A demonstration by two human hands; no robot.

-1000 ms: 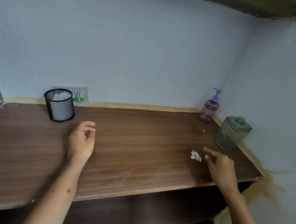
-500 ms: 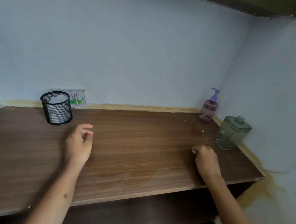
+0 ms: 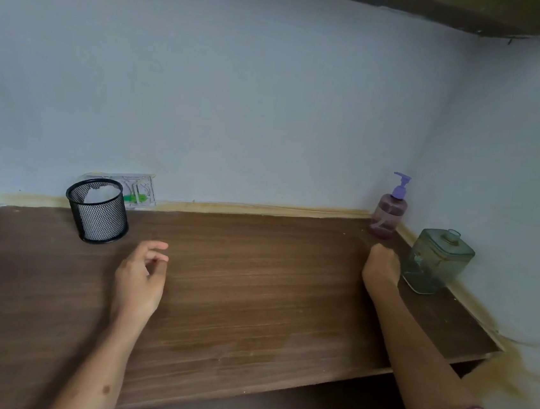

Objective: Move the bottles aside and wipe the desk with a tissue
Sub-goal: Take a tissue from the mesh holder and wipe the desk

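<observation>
A brown wooden desk [image 3: 253, 289] fills the alcove. A purple pump bottle [image 3: 388, 213] stands in the back right corner. A square green glass bottle [image 3: 439, 260] stands just in front of it by the right wall. My right hand [image 3: 382, 266] is fisted and pressed on the desk between the two bottles, close to both. The small white tissue is hidden in that fist. My left hand [image 3: 141, 277] hovers over the desk's left middle, fingers loosely curled and apart, holding nothing.
A black mesh pen cup [image 3: 98, 209] with white paper inside stands at the back left, in front of a wall socket [image 3: 140, 190]. Walls close off the back and right. A dark shelf [image 3: 449, 6] hangs overhead. A lower shelf lies under the desk's front edge.
My right hand closed over the white tissue near the front right, then slid back along the desk toward the pump bottle. My left hand barely moved.
</observation>
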